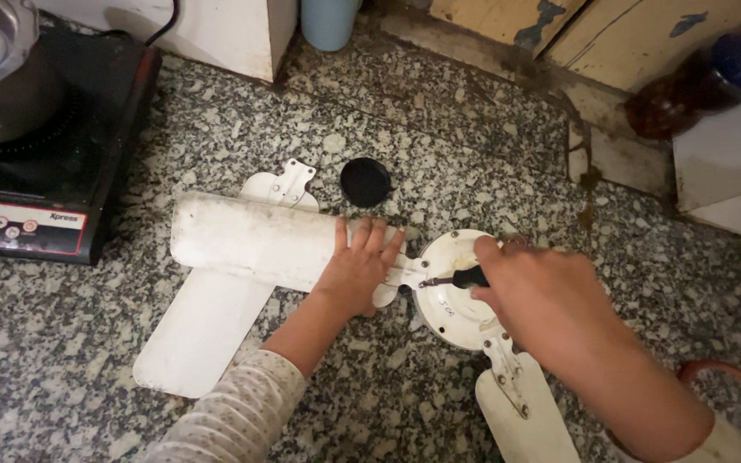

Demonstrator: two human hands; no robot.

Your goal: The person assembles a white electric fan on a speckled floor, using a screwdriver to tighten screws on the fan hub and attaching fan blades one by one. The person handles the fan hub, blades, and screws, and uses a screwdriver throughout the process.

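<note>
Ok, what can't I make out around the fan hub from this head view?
- Screwdriver: the right hand covers the handle; its tip and the screw are too small to tell apart.
- Blade bracket under the left hand: hidden.
- Lower blade: cut off by the bottom edge.
- Pot on the induction cooker: cropped at top left.

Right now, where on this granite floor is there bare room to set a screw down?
Bare granite floor lies below the induction cooker, left of the loose blade. Another patch sits right of the black cap. It is crowded around the fan hub, where the left hand and right hand work.
</note>
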